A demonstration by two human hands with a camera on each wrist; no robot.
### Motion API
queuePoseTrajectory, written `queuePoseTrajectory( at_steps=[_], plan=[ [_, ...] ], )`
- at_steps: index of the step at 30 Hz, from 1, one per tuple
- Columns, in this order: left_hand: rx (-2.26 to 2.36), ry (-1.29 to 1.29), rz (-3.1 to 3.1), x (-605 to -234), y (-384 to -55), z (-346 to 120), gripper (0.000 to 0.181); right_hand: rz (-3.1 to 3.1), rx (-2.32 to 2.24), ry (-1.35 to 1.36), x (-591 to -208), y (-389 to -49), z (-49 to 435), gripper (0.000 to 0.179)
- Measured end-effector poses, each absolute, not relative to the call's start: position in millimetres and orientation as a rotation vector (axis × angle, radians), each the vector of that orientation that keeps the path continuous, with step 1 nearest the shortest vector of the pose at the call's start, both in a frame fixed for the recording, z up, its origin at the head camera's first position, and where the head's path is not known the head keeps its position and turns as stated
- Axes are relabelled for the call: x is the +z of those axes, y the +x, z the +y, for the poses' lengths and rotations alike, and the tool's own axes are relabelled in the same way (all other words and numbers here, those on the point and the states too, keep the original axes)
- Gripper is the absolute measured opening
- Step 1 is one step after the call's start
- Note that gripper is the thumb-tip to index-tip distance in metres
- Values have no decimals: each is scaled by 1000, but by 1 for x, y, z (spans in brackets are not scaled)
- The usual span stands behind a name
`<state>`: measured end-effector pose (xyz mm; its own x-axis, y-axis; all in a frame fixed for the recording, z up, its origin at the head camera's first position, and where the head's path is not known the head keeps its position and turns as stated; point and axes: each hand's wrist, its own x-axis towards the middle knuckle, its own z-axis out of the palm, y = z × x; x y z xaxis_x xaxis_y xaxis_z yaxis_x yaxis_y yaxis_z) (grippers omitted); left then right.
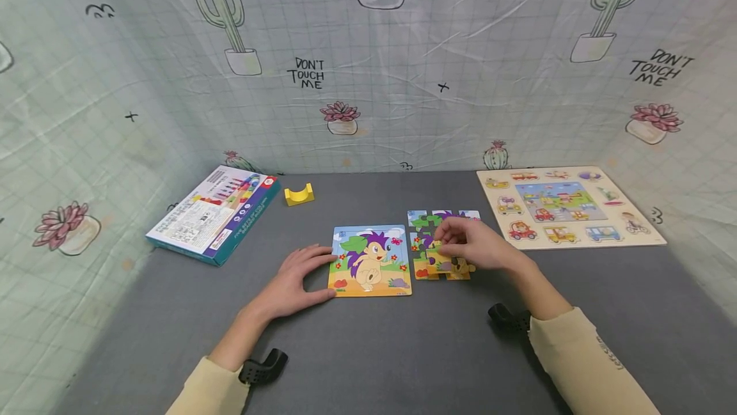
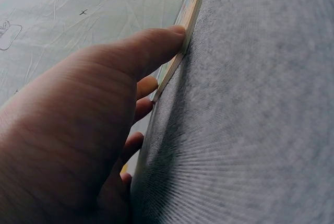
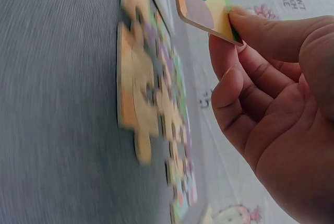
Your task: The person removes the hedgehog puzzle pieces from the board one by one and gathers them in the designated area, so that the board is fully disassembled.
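Observation:
A square hedgehog picture board (image 1: 373,261) lies flat in the middle of the grey table. My left hand (image 1: 299,281) rests at the board's left side, its fingers spread and the thumb touching the lower left corner; the left wrist view shows the thumb (image 2: 156,46) against the board's edge. Between thumb and fingertips, my right hand (image 1: 475,243) pinches a jigsaw piece (image 3: 206,12) with a purple shape and green tufts on yellow. It holds this piece above several loose jigsaw pieces (image 3: 138,88) laid out right of the board, hiding part of them in the head view.
A white and teal box (image 1: 215,213) lies at the left, with a yellow curved block (image 1: 299,195) to its right. At the back right lies a wooden vehicle puzzle board (image 1: 567,207). A patterned cloth (image 1: 397,70) hangs behind the table.

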<state>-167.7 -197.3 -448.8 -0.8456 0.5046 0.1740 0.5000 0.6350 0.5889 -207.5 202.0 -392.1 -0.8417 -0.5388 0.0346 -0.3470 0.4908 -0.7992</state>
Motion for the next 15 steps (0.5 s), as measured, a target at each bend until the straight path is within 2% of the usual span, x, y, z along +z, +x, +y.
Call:
queuePoseTrajectory(
  at_steps=[15],
  plan=[
    [995,845,2831,-448,-168,-197,63,2539,-1191,-715,-382,-202,246,12]
  ],
)
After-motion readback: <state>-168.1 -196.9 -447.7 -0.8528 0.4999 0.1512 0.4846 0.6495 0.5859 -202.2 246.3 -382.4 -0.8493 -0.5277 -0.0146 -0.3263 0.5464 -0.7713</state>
